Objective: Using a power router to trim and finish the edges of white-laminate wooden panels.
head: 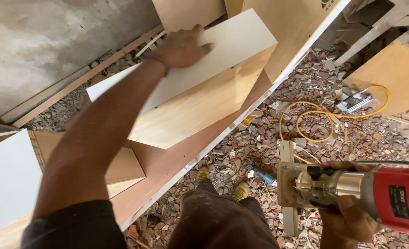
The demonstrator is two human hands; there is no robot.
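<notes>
My left hand [181, 46] rests palm down, fingers spread, on a white laminated panel [232, 46] that lies tilted across a light plywood sheet [200, 106]. Both lie on a long reddish-brown board [167, 161] with a white edge. My right hand [347, 216] grips a red handheld trimmer router [388, 198] at the lower right, held sideways above the floor; its clear square base [289, 184] points left.
Rubble and wood chips [269, 138] cover the floor. A yellow cable [315, 120] loops on it near a small metal part [352, 102]. More plywood panels [393, 78] lean at the upper right, white boards [6, 180] lie at the left. My shoes [241, 190] show below.
</notes>
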